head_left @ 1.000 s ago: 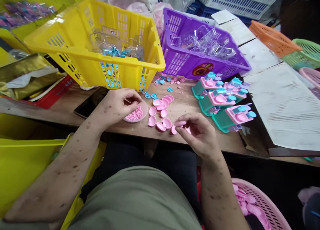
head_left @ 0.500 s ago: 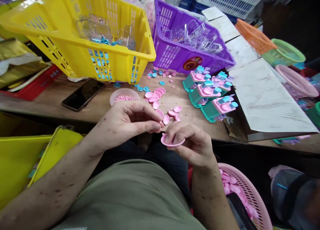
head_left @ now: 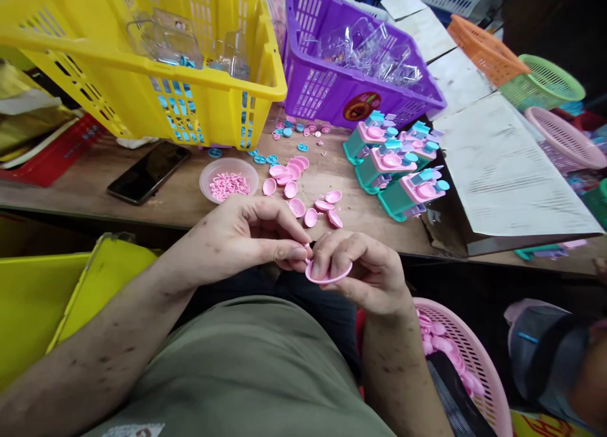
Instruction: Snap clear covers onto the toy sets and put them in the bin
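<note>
Pink plastic is held between the two hands, just past the near edge of a wooden table (head_left: 327, 174), as seen from the head camera. Right hand (head_left: 367, 269): the fingers are curled and gripping a shallow oval dish (head_left: 327, 277), with fingertips pressed into its hollow and the thumb beneath. Left hand (head_left: 246, 234): thumb and forefinger are pinched together at the left end of the dish, on a small pink piece (head_left: 308, 252) — its outline is largely covered by the fingertips, so whether it is seated in the dish cannot be told.

Beyond the left hand, a translucent round bowl (head_left: 205, 183) contains many tiny pink parts (head_left: 230, 185). To the right of the bowl lie loose pink dishes (head_left: 296, 207), some overlapping in a cluster, others apart; blue discs (head_left: 272, 159) lie behind them. Further right stand teal-and-pink toy units (head_left: 411, 193), grouped close together and topped with blue and pink fittings. A dark phone (head_left: 148, 172) lies flat to the left of the bowl.

Along the back — a yellow basket (head_left: 222, 89) and, beside it, a purple basket (head_left: 332, 69), both holding clear plastic pieces. Lower right, below table level: a pink basket (head_left: 493, 374) with further pink parts.
</note>
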